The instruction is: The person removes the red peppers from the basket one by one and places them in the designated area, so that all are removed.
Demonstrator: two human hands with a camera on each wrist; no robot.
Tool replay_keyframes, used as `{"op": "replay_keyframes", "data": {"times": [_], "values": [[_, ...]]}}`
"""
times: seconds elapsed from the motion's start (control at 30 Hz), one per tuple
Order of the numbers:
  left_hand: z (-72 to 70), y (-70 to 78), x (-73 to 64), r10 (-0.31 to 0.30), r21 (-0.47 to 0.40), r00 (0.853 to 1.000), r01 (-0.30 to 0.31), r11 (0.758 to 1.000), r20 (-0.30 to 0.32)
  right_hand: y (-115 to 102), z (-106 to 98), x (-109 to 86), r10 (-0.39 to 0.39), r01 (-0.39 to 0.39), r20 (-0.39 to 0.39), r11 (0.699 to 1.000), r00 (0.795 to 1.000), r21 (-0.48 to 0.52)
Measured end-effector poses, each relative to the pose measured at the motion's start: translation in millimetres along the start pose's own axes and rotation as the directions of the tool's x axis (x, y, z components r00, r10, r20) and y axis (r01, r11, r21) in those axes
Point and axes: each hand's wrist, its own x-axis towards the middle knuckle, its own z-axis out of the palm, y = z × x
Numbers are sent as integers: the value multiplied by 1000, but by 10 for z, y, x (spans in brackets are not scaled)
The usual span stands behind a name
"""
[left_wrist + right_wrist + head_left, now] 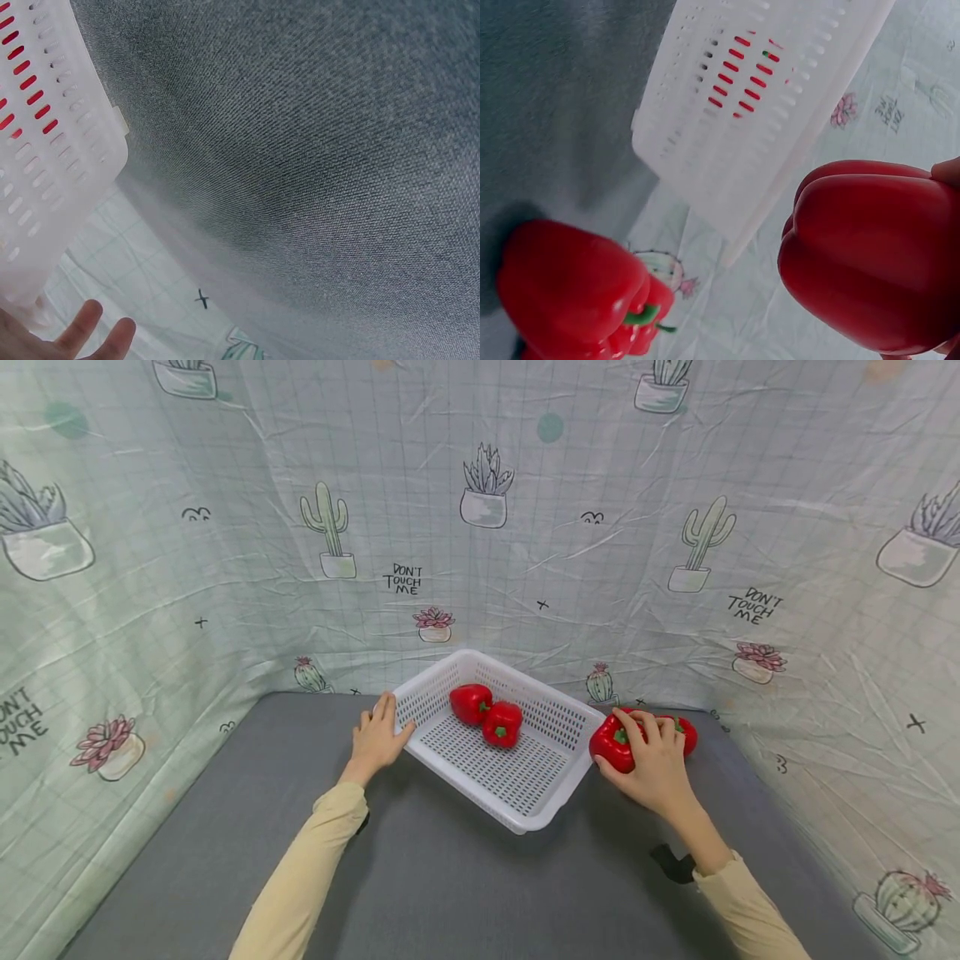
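A white perforated plastic basket (525,781) sits at an angle on the grey surface, with two red bell peppers (502,725) inside it. At its left corner, my left hand (375,742) holds the rim, the thumb on one side and the forefinger on the other; two of its fingers (112,341) stick out past the wall in the left wrist view. My right hand (654,768) grips another red bell pepper (870,255) just off the basket's right corner, raised above the surface. Below it, more red bell peppers (570,285) lie close together, partly hidden by that hand in the head view.
A grey cloth (450,893) covers the work surface. Behind and on both sides hangs a pale curtain (540,560) printed with cacti. A small black item (672,863) shows beside the right wrist.
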Motion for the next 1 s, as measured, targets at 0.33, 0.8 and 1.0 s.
{"op": "replay_keyframes", "data": {"times": [0.33, 0.8, 1.0], "values": [[0, -4, -4, 5, -6, 1000, -5, 1000, 10, 151, -139, -165, 101, -100, 11, 995, 995, -27], [-1, -7, 6, -1, -3, 1000, 1, 1000, 18, 387, -292, -391, 245, -244, 26, 968, 969, -55], [2, -3, 3, -5, -7, 1000, 5, 1000, 16, 517, -329, -467, 295, -295, -9, 955, 955, -36]]}}
